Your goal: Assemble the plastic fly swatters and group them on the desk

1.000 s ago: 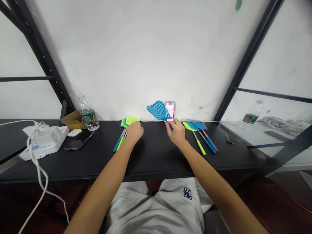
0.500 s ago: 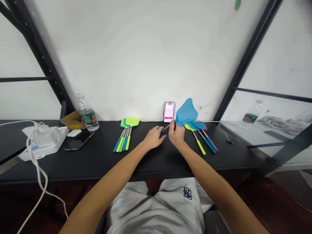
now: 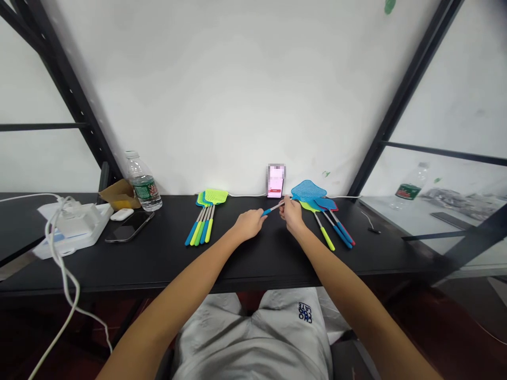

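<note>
the left forearm (image 3: 186,282) and right forearm (image 3: 340,274), both bare, reach forward and slant inward. the left hand (image 3: 249,224) is curled in a grip, back upward; the right hand (image 3: 293,214), near but apart, has its fingers bent inward.

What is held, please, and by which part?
A blue mesh fly swatter: left hand on its blue handle, right hand on its grey shaft, near the head.

wall (image 3: 253,105) bright; floor (image 3: 455,327) dim; phone screen (image 3: 275,182) partly pixelated; edges stretched
</note>
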The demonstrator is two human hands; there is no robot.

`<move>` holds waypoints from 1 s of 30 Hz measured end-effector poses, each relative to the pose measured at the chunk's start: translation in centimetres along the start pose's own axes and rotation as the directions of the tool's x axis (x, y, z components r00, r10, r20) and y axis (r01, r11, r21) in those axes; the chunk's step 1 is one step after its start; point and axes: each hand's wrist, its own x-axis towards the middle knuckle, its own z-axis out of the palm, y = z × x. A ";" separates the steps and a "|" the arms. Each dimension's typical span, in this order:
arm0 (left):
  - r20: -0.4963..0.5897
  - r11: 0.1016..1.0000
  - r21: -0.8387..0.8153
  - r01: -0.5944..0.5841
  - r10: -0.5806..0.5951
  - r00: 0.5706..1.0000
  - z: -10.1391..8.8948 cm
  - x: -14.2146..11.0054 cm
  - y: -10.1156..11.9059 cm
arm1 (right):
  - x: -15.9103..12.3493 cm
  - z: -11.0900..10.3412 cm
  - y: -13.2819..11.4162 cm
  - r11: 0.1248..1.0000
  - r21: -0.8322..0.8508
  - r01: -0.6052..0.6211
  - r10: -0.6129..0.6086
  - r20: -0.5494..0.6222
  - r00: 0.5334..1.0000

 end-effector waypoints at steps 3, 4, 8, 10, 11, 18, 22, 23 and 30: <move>0.011 1.000 0.016 0.002 -0.002 1.000 0.1 0.3 0.0 | 0.2 -0.1 -0.5 0.993 0.108 -0.039 0.045 -0.057 0.997; 0.016 1.000 0.017 0.002 -0.002 1.000 0.1 0.4 0.0 | 0.3 -0.2 -0.6 0.992 0.121 -0.043 0.052 -0.069 0.996; 0.034 1.000 0.004 -0.004 0.004 0.999 0.1 0.6 0.1 | 0.6 -0.4 -0.8 0.989 0.138 -0.053 0.069 -0.111 0.991; 0.037 1.000 -0.003 -0.003 0.003 0.999 0.1 0.6 0.1 | 0.6 -0.4 -0.8 0.989 0.140 -0.050 0.067 -0.121 0.990; 0.038 1.000 -0.005 -0.001 0.001 0.999 0.0 0.7 0.1 | 0.6 -0.4 -0.8 0.989 0.141 -0.049 0.067 -0.125 0.990; 0.064 0.998 0.006 0.055 -0.055 0.996 -0.2 0.7 -1.1 | 1.9 -2.3 -2.0 0.971 0.215 -0.103 0.164 -0.294 0.942; 0.058 0.983 0.058 0.176 -0.179 0.982 -0.4 0.5 -2.5 | 3.0 -4.4 -2.4 0.973 0.206 -0.101 0.173 -0.368 0.914; 0.056 0.972 0.079 0.221 -0.226 0.973 -0.5 0.4 -2.8 | 3.1 -4.7 -2.3 0.975 0.197 -0.105 0.171 -0.360 0.917; 0.051 0.884 0.159 0.439 -0.451 0.891 -0.9 0.3 -3.6 | 2.1 -3.5 -1.5 0.984 0.094 -0.150 0.156 -0.061 0.986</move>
